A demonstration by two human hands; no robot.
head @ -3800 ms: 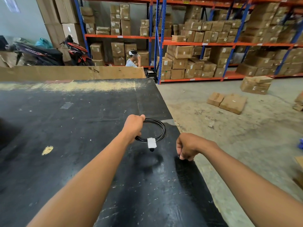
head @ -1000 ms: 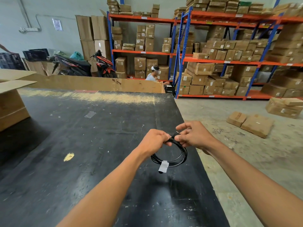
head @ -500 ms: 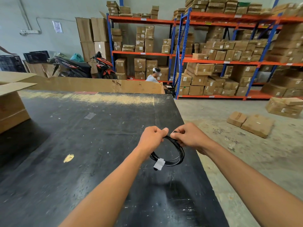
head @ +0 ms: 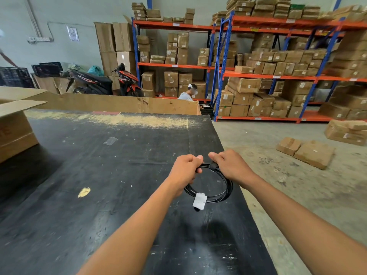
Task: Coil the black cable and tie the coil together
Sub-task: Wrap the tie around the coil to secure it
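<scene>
The black cable [head: 226,192] hangs as a round coil of several loops above the right part of the black table [head: 99,175]. A white tag [head: 199,201] sits on its lower left arc. My left hand [head: 185,170] is closed around the coil's upper left side. My right hand [head: 231,166] pinches the top of the coil, where a short black tie or strap [head: 213,166] crosses the strands between my two hands. Whether the strap is fastened I cannot tell.
An open cardboard box [head: 14,126] stands at the table's left edge, and a cardboard sheet [head: 123,105] runs along its far edge. The table's right edge drops to a concrete floor with boxes [head: 305,152]. Shelving racks, scooters and a seated person [head: 187,94] lie beyond.
My right hand came up from the table edge to the top of the coil and joined my left hand there. Both hands have since shifted slightly at the strap; the coil hangs a bit rounder.
</scene>
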